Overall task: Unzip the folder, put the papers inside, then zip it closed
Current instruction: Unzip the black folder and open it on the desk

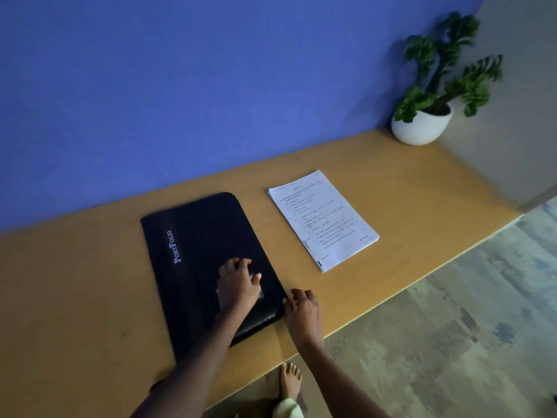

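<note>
A black zip folder (196, 236) with "PORTFOLIO" printed in white lies flat on the wooden table (90, 282). My left hand (238, 285) presses down on its near right part with the fingers spread. My right hand (303, 309) sits at the folder's right edge near the front corner, fingers curled and pinching something small there, probably the zip pull. A stapled set of printed papers (324, 220) lies on the table to the right of the folder, apart from it. Whether the zip is open anywhere cannot be told.
A white pot with a green plant (422, 125) stands in the far right corner against the blue wall. The table's front edge (422, 276) runs diagonally; beyond it is grey floor, with my bare foot (291, 381) below.
</note>
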`<state>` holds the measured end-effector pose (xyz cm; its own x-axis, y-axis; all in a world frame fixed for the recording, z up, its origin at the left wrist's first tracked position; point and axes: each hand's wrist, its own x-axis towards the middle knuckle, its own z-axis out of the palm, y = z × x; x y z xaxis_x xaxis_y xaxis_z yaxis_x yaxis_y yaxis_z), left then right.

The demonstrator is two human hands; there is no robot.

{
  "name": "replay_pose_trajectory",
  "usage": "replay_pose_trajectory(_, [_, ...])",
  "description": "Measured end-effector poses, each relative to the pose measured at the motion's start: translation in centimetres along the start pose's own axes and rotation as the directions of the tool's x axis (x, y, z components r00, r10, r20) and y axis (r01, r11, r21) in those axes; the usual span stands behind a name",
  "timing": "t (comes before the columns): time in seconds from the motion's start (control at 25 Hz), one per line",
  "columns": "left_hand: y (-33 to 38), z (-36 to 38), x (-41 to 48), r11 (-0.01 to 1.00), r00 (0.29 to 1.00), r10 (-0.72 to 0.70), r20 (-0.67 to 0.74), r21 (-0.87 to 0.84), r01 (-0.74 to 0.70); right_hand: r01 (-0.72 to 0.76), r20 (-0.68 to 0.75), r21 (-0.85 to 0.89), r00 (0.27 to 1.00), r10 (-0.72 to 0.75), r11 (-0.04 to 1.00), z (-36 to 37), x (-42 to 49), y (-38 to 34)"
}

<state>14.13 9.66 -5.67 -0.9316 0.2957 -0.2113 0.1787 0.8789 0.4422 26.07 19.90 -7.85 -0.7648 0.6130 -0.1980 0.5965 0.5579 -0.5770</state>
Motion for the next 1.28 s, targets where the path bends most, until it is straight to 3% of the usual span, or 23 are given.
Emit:
replay_pose_trajectory(0.12, [0.8, -0.4, 0.7, 0.994, 0.994, -0.104, 0.021, -0.012, 0.105, -0.036, 0.084, 0.023, 0.996, 0.034, 0.999, 1.0, 2.1, -1.5])
replay_pose_trajectory(0.32, [2.3, -1.1, 1.4, 0.976, 0.976, -0.218, 0.016, -0.006, 0.218, -0.151, 0.038, 0.157, 0.988, 0.147, 0.976, 1.2, 2.7, -2.2])
replay_pose_trajectory(0.56, [4.4, -3.7, 0.9, 0.95, 0.951, -0.309, 0.007, -0.055, 0.309, -0.053, -0.09, 0.502, 0.989, 0.113, 0.863, -1.2, 0.4, -4.9])
replay_pose_trajectory(0.8, [2.7, -9.2, -2.1, 0.913, 0.956, -0.287, -0.06, -0.319, 0.254, 0.134, -0.122, 0.721, 0.99, -0.066, 0.68, -3.4, -3.2, -9.1])
replay_pose_trajectory(0.92, [0.0, -11.8, -3.9, 0.826, 0.964, -0.255, -0.081, -0.537, 0.174, 0.196, -0.095, 0.757, 0.977, -0.192, 0.624, -2.8, -4.7, -10.7])
replay_pose_trajectory(1.0, [-1.7, -13.7, -5.3, 0.709, 0.966, -0.248, -0.078, -0.694, 0.126, 0.151, -0.025, 0.713, 0.981, -0.191, 0.684, -1.6, -5.2, -11.1])
replay_pose_trajectory(1.08, [-3.5, -15.7, -6.7, 0.593, 0.962, -0.259, -0.088, -0.801, 0.086, 0.083, 0.059, 0.562, 0.988, -0.14, 0.823, -0.2, -5.4, -10.9])
replay_pose_trajectory(1.2, [-6.5, -18.5, -8.5, 0.521, 0.951, -0.286, -0.121, -0.852, 0.048, 0.134, 0.161, 0.12, 0.975, -0.152, 0.984, 1.9, -4.7, -9.1])
replay_pose_trajectory(1.28, [-8.6, -20.0, -9.8, 0.497, 0.938, -0.311, -0.152, -0.868, 0.024, 0.241, 0.258, -0.146, 0.946, -0.198, 0.96, 3.0, -4.4, -8.1])
